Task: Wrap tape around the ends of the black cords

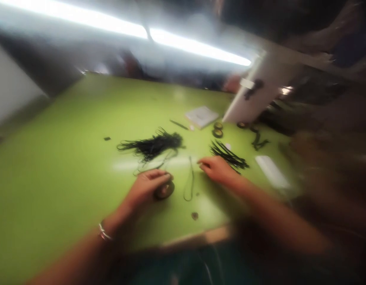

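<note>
My left hand [150,184] grips a roll of black tape [168,190] by its upper edge, just over the table. My right hand [217,168] is to the right with its fingers curled together; whether anything small is between the fingertips I cannot make out. Between the two hands a thin dark cord loop [192,184] lies on the green table [82,186]. Beyond my left hand is a heap of black looped cords [155,146]. A bundle of black strips [229,154] lies just past my right hand. Blur softens the finer details.
Farther back lie a white pad [202,116], a dark pen [179,124] and more tape rolls [218,130]. A white panel [251,93] stands at the back right. At right is a white strip [272,171]. A small dark piece [195,216] lies near the front edge.
</note>
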Demonstrator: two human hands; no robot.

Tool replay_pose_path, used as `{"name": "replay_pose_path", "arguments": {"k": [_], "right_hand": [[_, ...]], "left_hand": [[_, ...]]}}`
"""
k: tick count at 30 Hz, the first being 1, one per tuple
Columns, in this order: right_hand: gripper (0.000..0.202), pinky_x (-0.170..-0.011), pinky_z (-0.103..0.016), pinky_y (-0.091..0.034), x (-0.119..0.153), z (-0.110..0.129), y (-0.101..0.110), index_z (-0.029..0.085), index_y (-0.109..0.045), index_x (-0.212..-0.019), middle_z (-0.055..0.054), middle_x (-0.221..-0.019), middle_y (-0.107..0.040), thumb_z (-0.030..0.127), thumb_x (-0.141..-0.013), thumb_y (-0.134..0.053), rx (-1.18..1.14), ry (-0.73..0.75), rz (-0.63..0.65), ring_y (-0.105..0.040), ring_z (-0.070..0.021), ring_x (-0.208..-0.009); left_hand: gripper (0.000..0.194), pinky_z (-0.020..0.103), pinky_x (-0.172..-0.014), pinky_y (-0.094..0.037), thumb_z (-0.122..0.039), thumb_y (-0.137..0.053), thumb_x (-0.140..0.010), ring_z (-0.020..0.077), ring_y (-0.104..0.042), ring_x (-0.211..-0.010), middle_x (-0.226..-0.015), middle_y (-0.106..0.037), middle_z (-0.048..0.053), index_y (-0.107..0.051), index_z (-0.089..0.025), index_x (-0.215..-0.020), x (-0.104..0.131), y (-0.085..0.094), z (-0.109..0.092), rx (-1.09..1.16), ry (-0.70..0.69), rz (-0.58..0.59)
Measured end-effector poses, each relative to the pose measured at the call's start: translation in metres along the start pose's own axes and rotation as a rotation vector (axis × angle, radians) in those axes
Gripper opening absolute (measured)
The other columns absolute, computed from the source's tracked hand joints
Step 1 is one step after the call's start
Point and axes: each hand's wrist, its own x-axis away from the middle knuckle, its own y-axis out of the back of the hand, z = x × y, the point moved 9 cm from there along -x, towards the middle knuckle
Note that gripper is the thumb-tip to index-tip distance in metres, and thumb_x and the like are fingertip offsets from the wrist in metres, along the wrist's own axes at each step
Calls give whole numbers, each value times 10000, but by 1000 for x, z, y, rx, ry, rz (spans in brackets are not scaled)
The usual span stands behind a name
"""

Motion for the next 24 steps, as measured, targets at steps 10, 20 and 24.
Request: {"name": "replay_pose_path", "arguments": {"k": [10,20,24], "right_hand": [[200,-831,-333,-485,-33,16,-23,166,-693,-938,-136,-1153,-653,142,-907,-497,560,558,-20,-582,-234,-1026],[81,-618,-259,-476,-5,14,32,188,-697,-802,-11,-734,-700,246,-789,-643,-328,101,-367,-609,-142,-640],[76,-627,-245,-494,14,72,8,197,-705,-839,-16,-778,-697,211,-822,-632,-475,225,-369,-621,-131,-679]], "left_hand": [[313,184,-407,-326,-380,-778,-680,72,-440,-407,-451,-517,-20,-708,-104,-811,1,0,-8,29,-58,-20],[290,238,-537,-460,-296,-755,-676,121,-571,-534,-610,-653,58,-733,-89,-878,4,-2,-7,107,-18,-27],[245,244,-536,-450,-300,-753,-693,116,-550,-511,-582,-640,49,-733,-92,-820,5,-4,-6,118,-46,-18]]}}
